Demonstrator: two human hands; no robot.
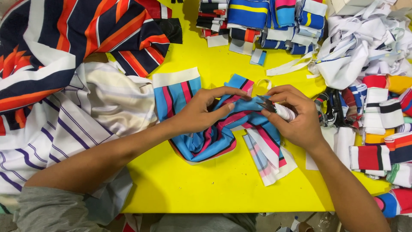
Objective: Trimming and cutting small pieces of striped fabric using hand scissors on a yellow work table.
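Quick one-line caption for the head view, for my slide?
Left hand pinches blue striped fabric piece while right hand holds small thread snips on yellow table.

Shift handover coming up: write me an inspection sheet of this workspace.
Surface: yellow table, bare only along the near edge.
Job's things: blue, pink and white striped fabric piece bunched mid-table; small metal snips with a white-wrapped handle.
Clutter: large navy, orange and white striped cloth at left; folded striped pieces stacked at the far edge; heap of white strips and red and white bands at right.
Grippers: left hand pinches the fabric; right hand holds the snips against it.
Cables: nothing seen.
Surroundings: floor scraps below the table edge, too dim to identify.
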